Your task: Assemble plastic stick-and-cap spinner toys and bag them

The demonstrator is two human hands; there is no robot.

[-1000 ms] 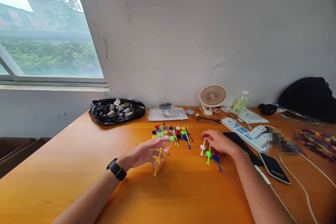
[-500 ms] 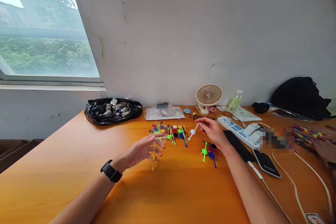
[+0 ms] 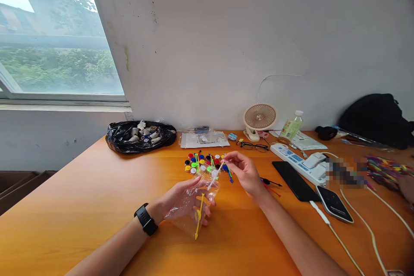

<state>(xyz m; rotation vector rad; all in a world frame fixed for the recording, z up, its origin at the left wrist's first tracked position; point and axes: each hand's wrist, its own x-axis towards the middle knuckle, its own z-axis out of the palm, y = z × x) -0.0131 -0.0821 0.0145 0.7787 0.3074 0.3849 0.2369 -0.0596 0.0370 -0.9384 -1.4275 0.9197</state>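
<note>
Head view:
- left hand (image 3: pixel 186 200) grips clear bag (image 3: pixel 190 211) just above the counter (image 3: pixel 97 207), yellow pick (image 3: pixel 199 217) already inside
- right hand (image 3: pixel 244 172) fingers pinch white pick (image 3: pixel 216 174) at bag mouth, not in yet
- loose picks pile (image 3: pixel 207 163) left to bag

Desk (image 3: pixel 80 207) orange. Bag (image 3: pixel 186 211) clear, yellow stick (image 3: pixel 199 215) inside. White stick (image 3: pixel 216 172) above it. Caps (image 3: pixel 202 163) red, yellow, green, blue, black. Watch (image 3: pixel 145 220) black. Fan (image 3: pixel 259 117) beige.
</note>
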